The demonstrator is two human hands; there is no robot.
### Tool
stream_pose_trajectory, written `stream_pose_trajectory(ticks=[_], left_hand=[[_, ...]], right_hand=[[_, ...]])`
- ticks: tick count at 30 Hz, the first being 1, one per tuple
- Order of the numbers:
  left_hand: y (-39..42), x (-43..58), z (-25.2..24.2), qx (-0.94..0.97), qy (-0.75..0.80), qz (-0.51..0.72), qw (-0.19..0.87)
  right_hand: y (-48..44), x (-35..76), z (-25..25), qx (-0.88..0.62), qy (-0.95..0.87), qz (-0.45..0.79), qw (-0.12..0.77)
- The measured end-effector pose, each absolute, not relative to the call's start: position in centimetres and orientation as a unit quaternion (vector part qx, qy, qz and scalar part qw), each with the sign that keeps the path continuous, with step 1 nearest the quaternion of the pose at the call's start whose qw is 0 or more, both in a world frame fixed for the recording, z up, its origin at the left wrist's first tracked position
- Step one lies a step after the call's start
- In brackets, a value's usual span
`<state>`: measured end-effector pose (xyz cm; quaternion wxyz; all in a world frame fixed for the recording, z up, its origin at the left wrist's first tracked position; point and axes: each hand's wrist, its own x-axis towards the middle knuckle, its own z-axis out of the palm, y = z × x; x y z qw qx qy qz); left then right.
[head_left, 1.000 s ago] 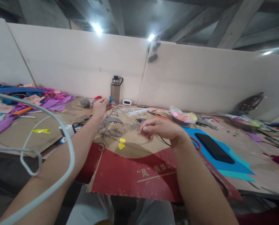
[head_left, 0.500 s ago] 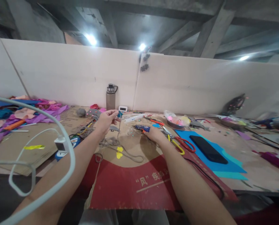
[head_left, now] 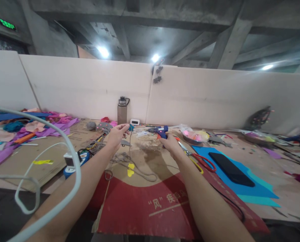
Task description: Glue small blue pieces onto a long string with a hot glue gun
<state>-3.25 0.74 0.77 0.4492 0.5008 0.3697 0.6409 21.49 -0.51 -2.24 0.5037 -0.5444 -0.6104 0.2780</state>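
My left hand (head_left: 117,134) is raised over the cardboard sheet (head_left: 145,161) and pinches a small blue piece (head_left: 131,127) from which a grey cord (head_left: 133,164) hangs down to the sheet. My right hand (head_left: 170,143) is closed around a blue glue gun (head_left: 160,131), lifted a little above the cardboard with its nozzle pointing left toward the blue piece. Scissors with red and yellow handles (head_left: 197,159) lie just right of my right wrist.
A grey water bottle (head_left: 121,111) and a small white clock (head_left: 134,122) stand at the white partition. A black phone (head_left: 230,164) lies on blue felt (head_left: 250,188). Purple and pink scraps (head_left: 39,126) pile at left, beside a white charger and cable (head_left: 69,158). A bowl of coloured bits (head_left: 195,135) sits behind.
My right hand reached forward across the cardboard, took hold of the blue glue gun and lifted it toward the left hand. The left hand kept hold of the blue piece.
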Motion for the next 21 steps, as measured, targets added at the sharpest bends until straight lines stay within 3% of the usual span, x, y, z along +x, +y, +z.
stream_pose_trajectory(ticks=[3, 8, 14, 21], left_hand=[[0.6, -3.2, 0.8, 0.458, 0.355, 0.658, 0.481], [-0.1, -3.0, 1.1, 0.448, 0.367, 0.662, 0.476], [-0.3, -2.5, 1.1, 0.456, 0.387, 0.671, 0.438], [-1.7, -0.9, 0.9, 0.496, 0.370, 0.616, 0.488]], right_hand=[[-1.9, 19.2, -0.6, -0.454, -0.532, 0.364, 0.615], [-3.6, 16.1, 0.4, -0.294, -0.464, 0.464, 0.695], [-4.1, 14.8, 0.2, -0.283, -0.424, 0.497, 0.702], [-4.4, 15.3, 0.4, -0.281, -0.469, 0.472, 0.692]])
